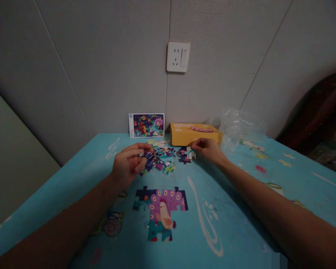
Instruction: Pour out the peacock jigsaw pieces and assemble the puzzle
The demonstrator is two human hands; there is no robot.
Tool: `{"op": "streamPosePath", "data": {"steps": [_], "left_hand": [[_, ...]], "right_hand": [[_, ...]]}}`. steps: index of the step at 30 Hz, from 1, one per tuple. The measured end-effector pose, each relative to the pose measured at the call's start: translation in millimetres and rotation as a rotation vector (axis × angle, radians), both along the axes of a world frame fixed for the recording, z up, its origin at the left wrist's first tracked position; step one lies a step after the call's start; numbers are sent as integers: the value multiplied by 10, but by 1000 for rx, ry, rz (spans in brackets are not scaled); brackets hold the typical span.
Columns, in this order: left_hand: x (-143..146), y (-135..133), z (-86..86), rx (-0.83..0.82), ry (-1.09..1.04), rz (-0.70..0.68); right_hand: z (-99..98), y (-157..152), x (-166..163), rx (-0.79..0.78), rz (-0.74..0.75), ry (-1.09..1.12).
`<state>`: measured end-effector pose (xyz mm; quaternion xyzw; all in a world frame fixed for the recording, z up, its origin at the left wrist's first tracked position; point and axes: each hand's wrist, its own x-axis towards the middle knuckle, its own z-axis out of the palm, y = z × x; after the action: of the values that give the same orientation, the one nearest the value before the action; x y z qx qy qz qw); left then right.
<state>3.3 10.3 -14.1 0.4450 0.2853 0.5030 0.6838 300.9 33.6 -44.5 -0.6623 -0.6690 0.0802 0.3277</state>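
Dark puzzle piece (150,157) sits pinched between left fingers (141,163).

Grey panelled wall (100,74) rises behind the blue worktop (226,209); a white socket (178,56) sits centre, dark wooden furniture (319,112) far right; dim light.

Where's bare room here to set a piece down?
Bare table between the assembled section and the right forearm, and left of the left hand. Crowded: loose pieces from there to the right hand, before the yellow box.
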Motion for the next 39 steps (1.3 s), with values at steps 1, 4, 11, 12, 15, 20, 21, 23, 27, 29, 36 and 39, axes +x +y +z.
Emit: {"op": "streamPosePath", "data": {"steps": [1,4,11,12,15,20,21,23,27,29,36,39], "left_hand": [[-1,0,-4,0,5,-12],[-4,1,-22,7,32,-38],[26,-7,-31,25,143,-99],[32,-13,-24,21,164,-107],[43,-37,-1,-13,233,-156],[42,-43,-5,-27,305,-197],[40,-37,-12,-25,310,-203],[35,-30,-19,-32,331,-236],[32,-49,-1,-115,443,-409],[33,-68,11,-161,493,-496],[8,-85,2,-206,474,-565],[-4,-78,-8,-212,442,-558]], "right_hand": [[-14,2,-12,-3,4,-23],[-10,-34,-131,43,-9,-89],[35,-266,-664,122,486,-318],[33,-283,-701,106,532,-332],[35,-297,-721,79,553,-303],[68,-314,-668,56,471,-180],[74,-323,-666,41,462,-160],[81,-339,-671,10,446,-140],[69,-359,-674,0,439,-150],[56,-362,-669,33,436,-196],[58,-368,-650,19,415,-236],[85,-385,-632,58,398,-183]]}}
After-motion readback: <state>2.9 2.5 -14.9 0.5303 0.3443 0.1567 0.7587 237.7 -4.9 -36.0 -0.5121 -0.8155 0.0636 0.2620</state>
